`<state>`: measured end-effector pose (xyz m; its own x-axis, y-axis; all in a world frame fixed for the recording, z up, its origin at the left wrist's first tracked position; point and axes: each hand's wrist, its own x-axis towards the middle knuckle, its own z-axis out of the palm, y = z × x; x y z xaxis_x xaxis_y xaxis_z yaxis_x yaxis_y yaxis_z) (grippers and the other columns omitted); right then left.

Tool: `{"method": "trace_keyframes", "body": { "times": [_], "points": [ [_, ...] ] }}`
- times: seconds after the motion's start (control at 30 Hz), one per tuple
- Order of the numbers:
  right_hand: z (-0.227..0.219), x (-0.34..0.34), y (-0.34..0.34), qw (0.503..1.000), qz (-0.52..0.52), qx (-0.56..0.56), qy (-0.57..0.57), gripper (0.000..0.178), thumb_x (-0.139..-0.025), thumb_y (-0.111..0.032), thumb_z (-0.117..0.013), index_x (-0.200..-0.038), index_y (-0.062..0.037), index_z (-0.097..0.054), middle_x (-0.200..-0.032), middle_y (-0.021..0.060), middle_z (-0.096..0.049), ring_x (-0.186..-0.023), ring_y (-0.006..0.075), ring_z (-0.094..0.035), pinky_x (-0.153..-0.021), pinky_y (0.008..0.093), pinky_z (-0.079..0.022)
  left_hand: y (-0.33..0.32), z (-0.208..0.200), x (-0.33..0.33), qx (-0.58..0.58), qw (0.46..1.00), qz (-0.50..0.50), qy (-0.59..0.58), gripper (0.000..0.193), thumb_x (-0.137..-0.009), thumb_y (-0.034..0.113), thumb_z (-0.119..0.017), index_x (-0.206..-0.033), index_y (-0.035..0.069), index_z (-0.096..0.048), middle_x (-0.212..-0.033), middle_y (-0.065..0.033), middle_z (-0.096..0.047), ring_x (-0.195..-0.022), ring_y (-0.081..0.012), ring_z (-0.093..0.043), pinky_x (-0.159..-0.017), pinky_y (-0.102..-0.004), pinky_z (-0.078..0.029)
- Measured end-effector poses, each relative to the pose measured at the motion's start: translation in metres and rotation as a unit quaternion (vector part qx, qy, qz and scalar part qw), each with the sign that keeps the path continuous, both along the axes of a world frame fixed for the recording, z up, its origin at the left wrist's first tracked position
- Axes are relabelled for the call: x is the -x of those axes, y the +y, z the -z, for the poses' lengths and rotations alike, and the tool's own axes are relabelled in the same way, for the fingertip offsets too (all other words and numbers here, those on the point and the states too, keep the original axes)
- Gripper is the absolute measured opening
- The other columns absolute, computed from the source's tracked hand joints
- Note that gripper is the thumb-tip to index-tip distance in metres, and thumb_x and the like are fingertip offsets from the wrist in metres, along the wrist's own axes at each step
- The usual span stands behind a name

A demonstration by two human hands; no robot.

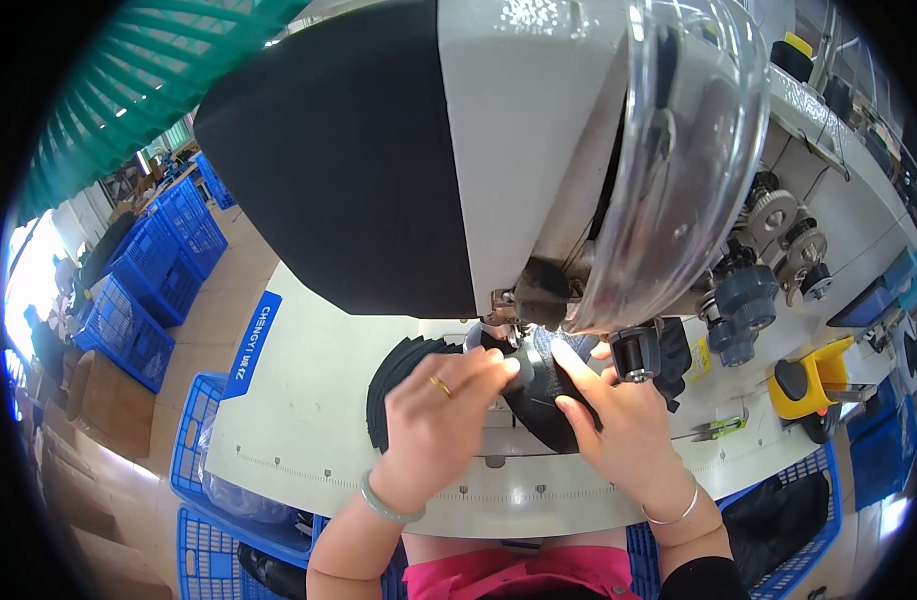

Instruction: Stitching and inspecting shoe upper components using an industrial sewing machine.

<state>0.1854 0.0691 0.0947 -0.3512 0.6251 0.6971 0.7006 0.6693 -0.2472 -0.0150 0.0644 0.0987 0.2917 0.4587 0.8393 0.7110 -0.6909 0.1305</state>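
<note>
Head view: black fabric piece (547, 418) slants from the presser foot (501, 322) down rightward; right hand (627, 428) lies spread on it; left hand (441, 412) curled, grip unclear.

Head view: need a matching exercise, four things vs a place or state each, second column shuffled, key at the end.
Things:
1. Left hand
2. Dark workpiece
3. Stack of black pieces
4. Green-handled snips

Place or state:
A. Fanned out, partly hidden by the hand with the ring
B. Lying on the pale table, right of the right hand
C. Wears a gold-coloured ring
D. Under the right hand's index finger and thumb

Pairs: 1-C, 2-D, 3-A, 4-B
</note>
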Motion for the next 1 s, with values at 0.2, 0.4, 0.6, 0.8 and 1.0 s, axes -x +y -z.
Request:
{"method": "trace_keyframes", "body": {
  "times": [0.2,0.4,0.6,0.8,1.0],
  "points": [
    [0.001,-0.012,0.005,0.995,0.02,0.067,-0.072,0.024,-0.082,-0.022,-0.065,-0.103,-0.01,-0.059,-0.068,0.0072,-0.05,-0.052,0.0224,-0.053,-0.047,0.0331,-0.043,0.005,-0.009,-0.002,0.259,0.936,0.015,-0.238,0.018,-0.075,-0.005,-0.066,-0.091,0.001,-0.07,-0.078,-0.0113,-0.065,-0.07,-0.0253,-0.062,-0.064,-0.0289,-0.048],
    [0.001,-0.009,0.003,0.992,0.011,0.075,-0.1,0.044,-0.083,-0.02,-0.062,-0.125,-0.0097,-0.057,-0.06,0.0102,-0.053,-0.049,0.0239,-0.054,-0.048,0.0335,-0.043,0.001,0.002,-0.005,0.005,1.0,-0.021,-0.017,0.032,-0.06,-0.005,-0.065,-0.091,0.002,-0.07,-0.093,-0.0064,-0.066,-0.078,-0.0214,-0.066,-0.068,-0.0275,-0.055],
    [0.004,-0.01,0.004,0.993,0.017,0.071,-0.088,0.048,-0.081,-0.018,-0.061,-0.128,-0.0097,-0.055,-0.057,0.0083,-0.052,-0.045,0.0228,-0.052,-0.045,0.0328,-0.042,0.001,0.005,-0.002,-0.018,0.999,-0.024,0.02,0.033,-0.06,-0.003,-0.064,-0.093,0.004,-0.07,-0.096,-0.0056,-0.065,-0.083,-0.0212,-0.066,-0.07,-0.0277,-0.056],
    [0.008,-0.008,0.005,0.994,0.024,0.063,-0.086,0.052,-0.081,-0.018,-0.061,-0.131,-0.01,-0.053,-0.057,0.0071,-0.049,-0.044,0.0217,-0.05,-0.044,0.0329,-0.042,-0.002,0.002,-0.008,0.015,0.999,-0.03,0.011,0.032,-0.064,-0.007,-0.065,-0.094,0.002,-0.07,-0.096,-0.0072,-0.066,-0.086,-0.0252,-0.065,-0.074,-0.0318,-0.055],
    [0.009,0.001,-0.001,0.994,0.041,0.066,-0.077,0.053,-0.082,-0.019,-0.062,-0.133,-0.01,-0.051,-0.058,0.0055,-0.047,-0.045,0.0217,-0.049,-0.045,0.0331,-0.042,-0.006,-0.001,-0.005,0.011,0.999,-0.033,0.025,0.035,-0.062,-0.008,-0.063,-0.095,0.001,-0.069,-0.099,-0.0083,-0.064,-0.086,-0.0259,-0.064,-0.074,-0.0321,-0.055]
  ]
}}
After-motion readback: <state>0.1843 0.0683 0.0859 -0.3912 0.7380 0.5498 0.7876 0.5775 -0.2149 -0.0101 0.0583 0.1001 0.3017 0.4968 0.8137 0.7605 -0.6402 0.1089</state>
